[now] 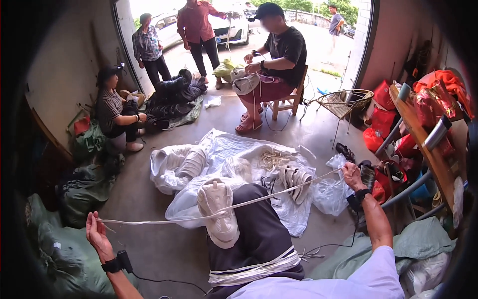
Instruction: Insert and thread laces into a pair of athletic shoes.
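Note:
A long white shoelace (259,200) is stretched between my two hands and crosses over a white shoe (217,219) that rests on my dark-clad lap. My left hand (99,236) is out at the far left, pinching one end of the lace. My right hand (352,176), raised higher on the right, is closed around the other end. In the middle the lace meets the front of the shoe; whether it runs through an eyelet there I cannot tell. More white laces (254,266) lie across my thighs.
White plastic sheeting (219,142) ahead bears stacked pale shoes (296,182) and a heap of cream laces (274,158). Green sacks (69,254) flank me. A wooden board (423,144) and red bags stand right. A seated co-worker (281,55) works with a pale shoe ahead; others are farther off.

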`<state>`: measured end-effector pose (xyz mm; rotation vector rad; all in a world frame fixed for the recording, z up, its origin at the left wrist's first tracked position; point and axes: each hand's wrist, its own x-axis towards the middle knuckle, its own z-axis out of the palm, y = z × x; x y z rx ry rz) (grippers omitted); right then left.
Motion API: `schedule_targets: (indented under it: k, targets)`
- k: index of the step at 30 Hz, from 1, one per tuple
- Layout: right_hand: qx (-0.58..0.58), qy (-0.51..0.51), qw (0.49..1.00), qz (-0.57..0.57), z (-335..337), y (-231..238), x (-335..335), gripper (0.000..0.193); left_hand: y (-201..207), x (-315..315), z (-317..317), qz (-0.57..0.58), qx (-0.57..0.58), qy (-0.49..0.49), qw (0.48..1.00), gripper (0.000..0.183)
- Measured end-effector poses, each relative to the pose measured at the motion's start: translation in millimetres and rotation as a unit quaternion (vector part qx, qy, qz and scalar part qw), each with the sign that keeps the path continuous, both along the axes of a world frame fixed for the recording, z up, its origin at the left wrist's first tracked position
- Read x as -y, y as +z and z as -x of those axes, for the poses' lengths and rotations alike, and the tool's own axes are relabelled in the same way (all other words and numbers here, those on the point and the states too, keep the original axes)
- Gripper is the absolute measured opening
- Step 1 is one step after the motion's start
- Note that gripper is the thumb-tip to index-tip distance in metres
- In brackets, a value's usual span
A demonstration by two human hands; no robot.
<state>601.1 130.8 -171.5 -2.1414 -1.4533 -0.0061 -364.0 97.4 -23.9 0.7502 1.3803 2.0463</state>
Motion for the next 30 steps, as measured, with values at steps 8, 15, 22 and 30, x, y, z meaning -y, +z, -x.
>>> schedule_targets:
  k: [8, 15, 22, 30]
  targets:
    - [-0.106, 0.147, 0.983, 0.007, 86.5, 27.5, -42.2, 0.025, 193.2, 47.6, -127.7, -0.221, -0.219, -0.014, 0.950, 0.040]
    - [-0.390, 0.243, 0.885, -0.068, 192.3, 183.5, -60.4, 0.026, 227.1, 72.1, -277.8, -0.209, -0.398, -0.582, 0.678, 0.024]
    - [-0.415, 0.480, 0.769, -0.081, 312.7, 313.3, -26.8, 0.018, 171.0, 32.6, -354.1, -0.121, -0.485, -0.556, 0.664, 0.023]
    - [-0.450, 0.701, 0.508, -0.218, 304.5, 398.6, 18.6, 0.024, 76.6, -79.0, -333.1, 0.078, -0.433, -0.420, 0.794, 0.022]
